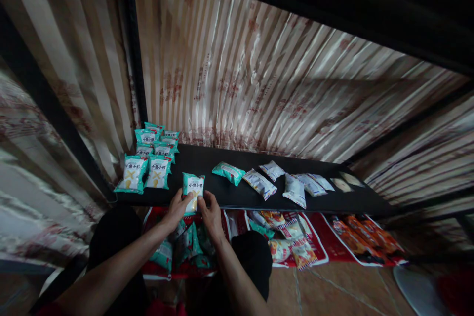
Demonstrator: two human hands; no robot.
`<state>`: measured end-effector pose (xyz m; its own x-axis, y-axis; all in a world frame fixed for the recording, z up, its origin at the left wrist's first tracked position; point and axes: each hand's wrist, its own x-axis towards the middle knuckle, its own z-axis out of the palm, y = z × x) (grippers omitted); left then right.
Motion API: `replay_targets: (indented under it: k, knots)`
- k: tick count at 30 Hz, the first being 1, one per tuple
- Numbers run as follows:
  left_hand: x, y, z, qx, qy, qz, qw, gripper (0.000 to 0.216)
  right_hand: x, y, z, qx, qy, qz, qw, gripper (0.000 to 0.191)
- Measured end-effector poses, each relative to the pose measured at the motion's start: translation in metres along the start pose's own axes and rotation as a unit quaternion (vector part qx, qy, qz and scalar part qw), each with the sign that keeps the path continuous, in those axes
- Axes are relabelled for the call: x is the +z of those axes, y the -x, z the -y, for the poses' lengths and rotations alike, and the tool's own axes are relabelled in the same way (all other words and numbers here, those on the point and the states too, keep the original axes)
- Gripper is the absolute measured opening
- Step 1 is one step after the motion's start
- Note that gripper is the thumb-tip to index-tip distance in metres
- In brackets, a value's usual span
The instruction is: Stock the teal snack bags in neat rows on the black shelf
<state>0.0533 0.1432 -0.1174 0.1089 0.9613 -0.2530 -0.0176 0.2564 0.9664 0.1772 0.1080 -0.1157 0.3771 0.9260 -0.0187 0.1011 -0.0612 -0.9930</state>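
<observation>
striped sheeting with red print (237,84) hangs behind a black shelf (200,158); at the shelf's front edge, left of its middle, left hand (178,209) and right hand (211,213) hold a teal-and-white packet (193,191), fingers pinching its two sides, a grip that seems to leave its label, 小鱼小虾, readable; matching packets (132,173) stand in rows at the shelf's left end, faces forward, presumably so the same words show; white packets (259,184) lie loosely on its right half, print too small to read
</observation>
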Motion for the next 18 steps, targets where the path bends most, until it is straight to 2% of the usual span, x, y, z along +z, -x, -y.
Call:
replay_targets:
  k: [4,10,13,18]
  knots:
    - [0.000,-0.010,-0.006,0.015,0.029,0.023,0.999,0.059,-0.001,-0.007,0.012,0.036,-0.055,0.067,0.996,0.048]
    - [-0.001,-0.022,-0.023,0.014,0.043,0.037,0.998,0.054,-0.002,-0.020,0.035,0.086,-0.135,0.164,0.973,0.048]
    - [0.000,-0.033,-0.026,0.013,0.034,0.049,0.998,0.052,0.001,-0.031,0.035,0.090,-0.137,0.157,0.974,0.046]
    - [0.005,-0.062,-0.024,0.045,-0.049,0.029,0.997,0.050,0.011,-0.053,0.026,0.102,-0.140,0.092,0.981,0.044]
